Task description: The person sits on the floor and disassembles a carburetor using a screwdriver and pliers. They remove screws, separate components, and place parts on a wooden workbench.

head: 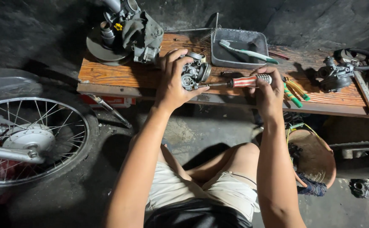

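My left hand (172,78) grips a small grey metal carburettor (195,71) just above the front edge of a low wooden bench (121,74). My right hand (267,89) is closed on a screwdriver (243,81) with a red and white striped handle. It lies level, pointing left, and its tip meets the side of the carburettor. My bent knees show below the bench.
A grey tray (239,57) holding a green and white toothbrush (248,52) sits behind the hands. Green-handled pliers (293,90), a second carburettor (334,76) and a wrench (368,95) lie to the right. Engine parts (125,31) stand at left. A spoked wheel (28,141) stands left, a woven basket (313,156) right.
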